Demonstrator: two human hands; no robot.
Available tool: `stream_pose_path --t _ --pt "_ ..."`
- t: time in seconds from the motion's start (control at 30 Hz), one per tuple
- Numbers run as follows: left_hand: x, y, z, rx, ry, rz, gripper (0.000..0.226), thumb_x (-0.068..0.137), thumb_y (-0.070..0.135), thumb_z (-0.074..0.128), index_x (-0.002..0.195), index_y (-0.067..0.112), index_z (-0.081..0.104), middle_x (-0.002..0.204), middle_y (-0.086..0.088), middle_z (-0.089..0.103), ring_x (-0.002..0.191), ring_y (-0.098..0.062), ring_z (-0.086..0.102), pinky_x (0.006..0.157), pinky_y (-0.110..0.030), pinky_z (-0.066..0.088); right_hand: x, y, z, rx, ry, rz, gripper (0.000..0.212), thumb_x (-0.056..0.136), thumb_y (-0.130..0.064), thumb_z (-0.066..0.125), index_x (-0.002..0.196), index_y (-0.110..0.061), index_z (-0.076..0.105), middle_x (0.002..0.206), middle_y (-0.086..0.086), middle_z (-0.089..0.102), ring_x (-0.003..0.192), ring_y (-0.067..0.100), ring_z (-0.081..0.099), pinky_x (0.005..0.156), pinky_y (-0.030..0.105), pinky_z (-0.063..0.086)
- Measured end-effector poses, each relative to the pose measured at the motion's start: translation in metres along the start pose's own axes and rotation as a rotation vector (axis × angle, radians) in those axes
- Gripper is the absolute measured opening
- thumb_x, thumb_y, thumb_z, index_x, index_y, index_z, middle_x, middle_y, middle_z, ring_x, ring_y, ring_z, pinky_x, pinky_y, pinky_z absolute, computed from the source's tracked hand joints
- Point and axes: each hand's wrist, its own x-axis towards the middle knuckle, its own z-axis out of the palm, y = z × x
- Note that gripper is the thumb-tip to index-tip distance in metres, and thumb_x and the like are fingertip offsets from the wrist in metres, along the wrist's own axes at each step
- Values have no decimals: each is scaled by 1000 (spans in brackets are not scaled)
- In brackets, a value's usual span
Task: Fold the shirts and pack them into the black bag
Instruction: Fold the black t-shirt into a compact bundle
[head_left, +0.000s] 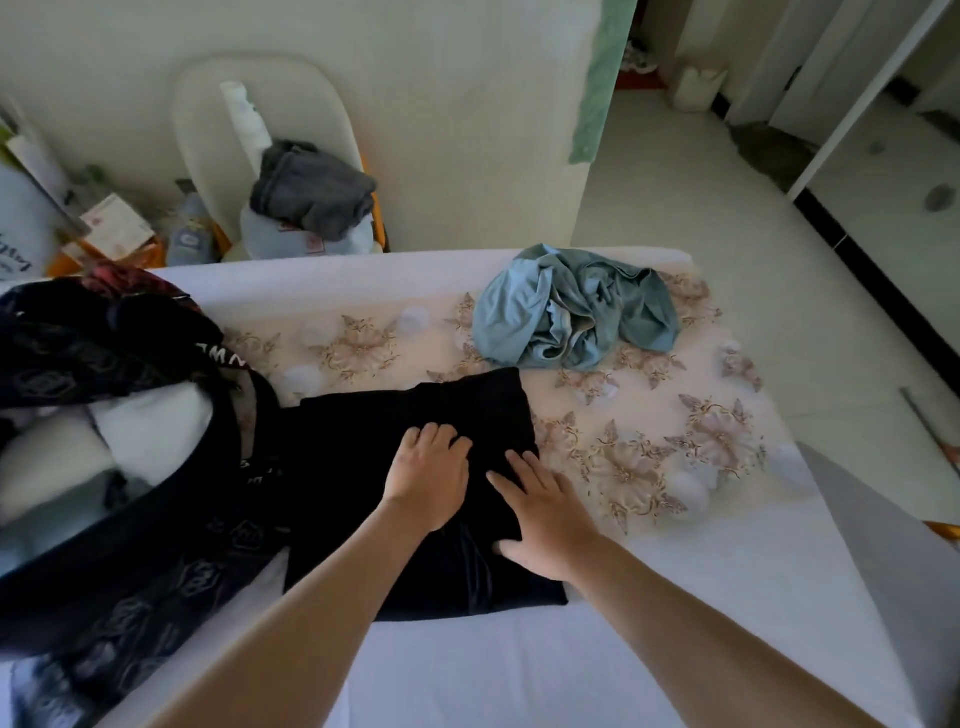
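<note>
Both hands, left and right, lie open and flat on the black shirt; press creases firmly before lifting toward the bag.

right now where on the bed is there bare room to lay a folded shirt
Free: the floral cover between the black shirt and the blue shirt, and the white sheet nearest you. Crowded: the left side, taken by the black bag.
</note>
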Motion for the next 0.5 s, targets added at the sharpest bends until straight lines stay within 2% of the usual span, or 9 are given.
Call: stream_pose_path --t 0.03,0.1,0.2,0.3,0.37,0.43,0.5 --pt "7 3 -4 -5 81 23 45 102 35 33 145 23 40 146 -1 41 132 -23 37 110 -37 29 2 2 -1 -13 48 -11 91 85 -61 60 157 -29 13 165 6 0 153 28 -2 123 47 6" --pt "28 11 -8 -44 165 136 49 100 29 42 148 21 36 153 -2 34 139 -22 31 113 -36 27 7 8 -4 -81 139 -61 97 78 -64 63 155 -25 19 164 9 7 152 31 4 123 47 6" --pt "64 22 -7 42 114 319 59 103 32 37 156 18 15 165 -4 8 152 -24 6 122 -41 15 14 21 1 -83 126 -121 112 78 -71 59 159 -21 0 165 12 -13 152 28 -14 124 47 -1" --pt "101 14 4 72 -77 314 63 106 45 22 158 20 -4 165 -2 -13 151 -22 -12 123 -40 4 13 35 9 -57 28 -134 112 82 -79 46 156 -26 -18 160 6 -32 147 21 -31 124 45 -5" --pt "114 6 15 18 -114 297 65 104 51 18 157 24 -10 163 1 -20 151 -20 -15 123 -38 -1 11 39 12 -48 5 -137 109 84 -79 42 155 -27 -21 158 2 -37 144 18 -36 123 42 -11" --pt "116 2 25 21 -74 298 66 103 54 15 157 24 -10 163 1 -20 151 -20 -16 123 -37 -3 8 39 11 -30 4 -132 105 85 -77 41 156 -27 -19 159 1 -36 144 16 -37 122 40 -14" --pt "109 3 28 53 -12 289 66 102 53 13 157 20 -5 164 -4 -15 151 -23 -14 124 -40 0 8 35 11 6 47 -108 93 89 -71 37 159 -26 -4 163 2 -25 148 18 -28 122 43 -12"
